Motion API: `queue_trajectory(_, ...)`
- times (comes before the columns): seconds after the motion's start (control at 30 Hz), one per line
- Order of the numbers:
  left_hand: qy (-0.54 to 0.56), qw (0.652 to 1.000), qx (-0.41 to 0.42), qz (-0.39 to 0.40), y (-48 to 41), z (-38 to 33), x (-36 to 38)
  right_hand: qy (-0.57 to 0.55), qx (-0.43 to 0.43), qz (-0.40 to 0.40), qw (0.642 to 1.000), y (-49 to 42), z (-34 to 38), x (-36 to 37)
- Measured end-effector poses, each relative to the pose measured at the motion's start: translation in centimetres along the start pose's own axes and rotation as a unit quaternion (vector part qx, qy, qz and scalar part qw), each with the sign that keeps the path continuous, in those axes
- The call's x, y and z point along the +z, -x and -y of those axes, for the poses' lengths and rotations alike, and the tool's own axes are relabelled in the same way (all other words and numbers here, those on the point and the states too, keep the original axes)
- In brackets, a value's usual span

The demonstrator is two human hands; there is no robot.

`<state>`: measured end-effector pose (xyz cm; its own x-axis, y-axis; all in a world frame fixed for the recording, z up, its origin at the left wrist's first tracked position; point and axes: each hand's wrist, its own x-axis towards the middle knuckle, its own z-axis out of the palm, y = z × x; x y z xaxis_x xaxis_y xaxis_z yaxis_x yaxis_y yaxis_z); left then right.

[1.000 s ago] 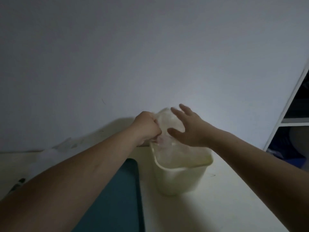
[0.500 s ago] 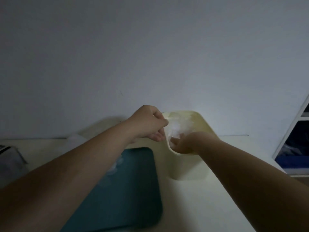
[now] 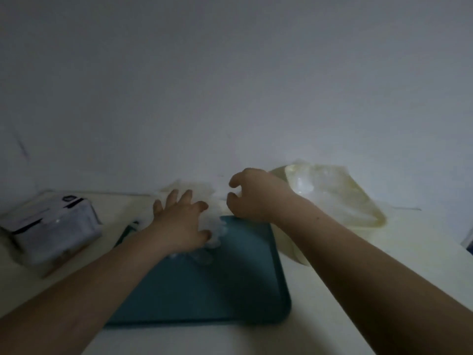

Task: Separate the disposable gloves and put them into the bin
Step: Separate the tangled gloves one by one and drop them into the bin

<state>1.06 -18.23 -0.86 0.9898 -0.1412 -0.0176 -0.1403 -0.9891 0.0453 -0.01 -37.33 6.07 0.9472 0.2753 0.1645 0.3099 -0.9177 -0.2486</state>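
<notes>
Leftmost, a box [image 3: 51, 226] sits on the tabletop [image 3: 307, 334]. Left hand [image 3: 181, 224], fingers spread wide, presses flat on a pile of clear gloves [image 3: 216, 228] at the far edge of the teal mat [image 3: 217, 283]. Right hand [image 3: 253, 198] hovers just beside the pile, fingers loosely bent, holding nothing. Bin [image 3: 368, 216] at right, with more clear gloves inside.

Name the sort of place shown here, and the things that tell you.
Probably an indoor desk against a bare wall: on it lie a teal mat, a cream bin holding clear gloves, and a box.
</notes>
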Motion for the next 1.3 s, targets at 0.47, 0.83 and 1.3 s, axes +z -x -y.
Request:
queue_trajectory(0.47,0.374,0.913,0.015,-0.161,-1.5,4.4,5.7,-0.244,0.078,0.069,0.964,-2.7,0.2,10.2)
queue_trajectory(0.83,0.338,0.904,0.109,-0.239,-0.4,4.8,0.8,-0.034,-0.010,-0.045,0.998,-2.3,-0.1,6.9)
queue_trajectory(1.3,0.330,0.938,0.094,-0.060,0.4,6.2,0.8,-0.019,-0.033,0.186,0.982,-2.4,-0.2,9.8)
